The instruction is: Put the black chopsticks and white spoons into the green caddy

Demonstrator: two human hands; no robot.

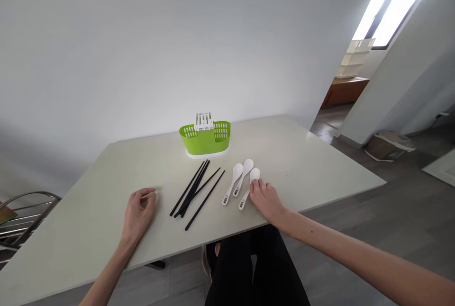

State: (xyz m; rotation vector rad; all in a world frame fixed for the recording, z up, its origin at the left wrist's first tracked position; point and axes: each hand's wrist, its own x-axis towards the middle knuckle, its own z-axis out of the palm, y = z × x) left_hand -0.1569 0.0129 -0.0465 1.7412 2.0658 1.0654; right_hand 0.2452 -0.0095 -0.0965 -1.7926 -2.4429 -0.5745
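My right hand is at the rightmost of three white spoons, its fingers closed about the upper handle and hiding part of it. To its left lie the other two white spoons, a middle spoon and a left spoon, bowls pointing away from me. Several black chopsticks are spread on the table, some crossing. Left of them, my left hand rests on its side, empty, thumb and fingers curved with a gap between. Behind the chopsticks stands a green cutlery basket with a white base and a white slotted piece on its rim.
The pale table meets a white wall at the back. A metal-framed chair or rack stands off the left edge. On the right, a bin sits on the grey floor. My legs are under the front edge.
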